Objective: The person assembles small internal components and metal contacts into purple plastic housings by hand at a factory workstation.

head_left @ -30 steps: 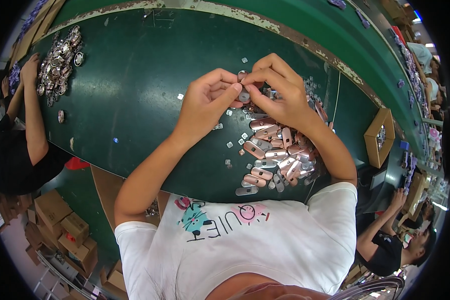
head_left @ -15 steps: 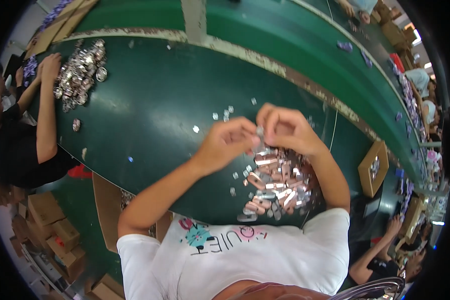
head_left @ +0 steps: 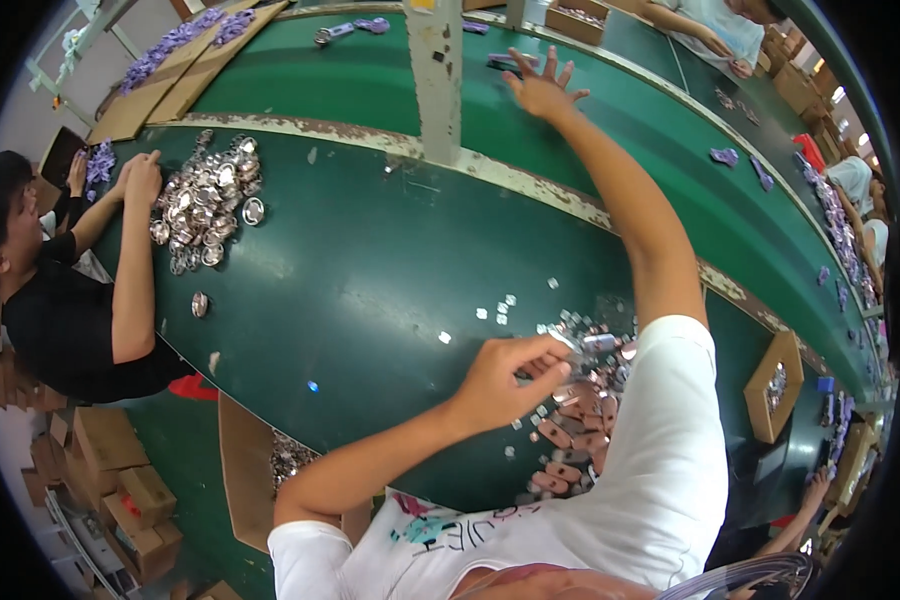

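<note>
My left hand is pinched closed at the near edge of a heap of small metal parts; a pale bit shows at its fingertips, too small to name. In the heap lie oblong coppery plates and shiny silvery pieces. Small clear square pieces are scattered on the table just beyond that hand. Stretched far forward over the green belt, my right hand has its fingers spread. A dark, narrow item lies on the belt by its fingertips; whether they touch I cannot tell.
A rusty-edged rail and an upright post stand between table and belt. Round metal parts are heaped at the left before a co-worker in black. Open cardboard boxes stand at the near left and right. Purple-wrapped items lie on the belt.
My right hand has left the left hand above the heap and reached far forward over the belt, its fingers opening out. My left hand stays by the heap, pinched. The view has shifted.
</note>
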Available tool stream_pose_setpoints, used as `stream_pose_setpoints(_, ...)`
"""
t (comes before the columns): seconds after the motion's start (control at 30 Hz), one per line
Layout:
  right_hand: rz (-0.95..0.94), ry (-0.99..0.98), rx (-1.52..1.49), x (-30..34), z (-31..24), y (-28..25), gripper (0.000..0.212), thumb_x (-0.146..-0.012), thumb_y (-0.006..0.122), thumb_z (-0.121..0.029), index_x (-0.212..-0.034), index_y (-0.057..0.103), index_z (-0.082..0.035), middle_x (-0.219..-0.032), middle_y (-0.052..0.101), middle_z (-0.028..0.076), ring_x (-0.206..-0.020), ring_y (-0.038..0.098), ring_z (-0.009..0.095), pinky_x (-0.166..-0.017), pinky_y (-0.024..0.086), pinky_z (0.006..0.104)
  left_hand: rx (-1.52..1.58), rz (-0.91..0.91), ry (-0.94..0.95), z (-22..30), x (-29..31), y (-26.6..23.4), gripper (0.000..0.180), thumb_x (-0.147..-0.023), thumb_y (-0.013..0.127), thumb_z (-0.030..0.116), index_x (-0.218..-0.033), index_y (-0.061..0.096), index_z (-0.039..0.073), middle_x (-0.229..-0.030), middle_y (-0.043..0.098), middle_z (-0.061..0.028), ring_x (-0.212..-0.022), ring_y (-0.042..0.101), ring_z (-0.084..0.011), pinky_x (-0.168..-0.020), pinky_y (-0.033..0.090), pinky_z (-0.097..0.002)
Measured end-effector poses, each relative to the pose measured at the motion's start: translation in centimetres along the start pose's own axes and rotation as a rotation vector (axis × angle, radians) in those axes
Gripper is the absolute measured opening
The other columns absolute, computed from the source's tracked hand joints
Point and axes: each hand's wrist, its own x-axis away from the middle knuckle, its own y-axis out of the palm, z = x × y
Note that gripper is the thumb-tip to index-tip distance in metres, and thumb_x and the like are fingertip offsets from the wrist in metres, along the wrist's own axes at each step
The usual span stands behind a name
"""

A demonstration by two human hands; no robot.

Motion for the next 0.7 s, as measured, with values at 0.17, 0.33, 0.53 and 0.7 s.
stream_pose_setpoints(0.17,-0.167,0.085,-0.101,-3.9,0.6,2.0,0.044,-0.089,0.053,-0.035,-0.131,0.043,-0.038,-0.146,0.028,0.010,-0.131,0.029,0.043,-0.100,0.019,0.0702,0.406,-0.045,-0.183,-1.0,0.7,0.0,0.005,-0.091,0.059,0.004,-0.093,0.059,-0.001,-0.084,0.064,-0.0020,-0.076,0.060,-0.0058,-0.068,0.050,-0.0215)
stream_pose_setpoints(0.33,0.258,-0.256,-0.262,-0.9,7.6,2.0,0.034,-0.086,0.056,-0.017,-0.119,0.052,-0.017,-0.100,0.058,0.011,-0.092,0.060,0.029,-0.077,0.048,0.0431,0.494,-0.146,-0.271,-1.0,0.5,0.4,0.008,-0.093,0.057,0.008,-0.091,0.055,0.001,-0.085,0.062,-0.0015,-0.079,0.060,-0.0062,-0.068,0.051,-0.0224)
stream_pose_setpoints(0.53,-0.218,0.423,-1.587,13.2,5.3,-10.3,0.021,-0.089,0.056,-0.015,-0.107,0.057,-0.005,-0.084,0.054,0.004,-0.067,0.053,0.012,-0.053,0.041,0.0240,0.487,-0.021,-0.320,-1.6,0.7,0.1,0.014,-0.092,0.059,0.013,-0.099,0.058,0.001,-0.086,0.063,-0.0035,-0.078,0.063,-0.0092,-0.065,0.053,-0.0234)
stream_pose_setpoints(0.7,-0.448,0.259,-1.672,22.1,4.1,-18.0,0.025,-0.090,0.060,-0.015,-0.110,0.058,0.000,-0.080,0.053,0.001,-0.063,0.045,0.007,-0.050,0.036,0.0196,0.374,0.075,-0.327,-0.5,0.0,-0.8,0.019,-0.093,0.057,0.013,-0.107,0.059,0.000,-0.088,0.067,-0.0085,-0.073,0.067,-0.0151,-0.060,0.052,-0.0213)
